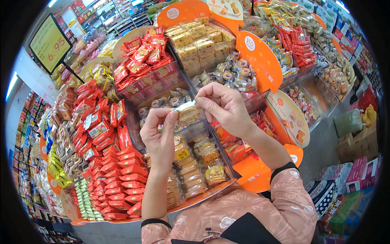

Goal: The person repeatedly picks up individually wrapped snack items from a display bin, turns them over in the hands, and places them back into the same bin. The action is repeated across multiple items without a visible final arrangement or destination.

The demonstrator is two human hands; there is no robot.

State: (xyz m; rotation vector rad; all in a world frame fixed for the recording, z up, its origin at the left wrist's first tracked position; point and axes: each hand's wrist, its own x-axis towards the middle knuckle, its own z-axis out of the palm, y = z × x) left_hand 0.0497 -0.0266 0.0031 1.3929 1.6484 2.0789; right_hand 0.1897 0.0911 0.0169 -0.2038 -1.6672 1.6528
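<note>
My left hand (158, 129) and my right hand (224, 106) are raised above the bins, pinching a small clear-wrapped biscuit packet (188, 114) between them. The left thumb and forefinger hold the left end of its white upper edge. At the other end, the right thumb and forefinger grip the edge near the corner. Pale round biscuits show through the film. Below the hands is a clear plastic bin (189, 161) with rows of wrapped biscuits. Behind the packet, another bin holds small twist-wrapped sweets (166, 102).
Red packets (125, 183) are stacked at the left. Farther back are red-wrapped snacks (143, 58) and pale wrapped bars (198, 33). An orange display panel (259, 61) rises at the right. A price sign (50, 42) stands at the upper left, and cartons (359, 143) sit on the floor at the right.
</note>
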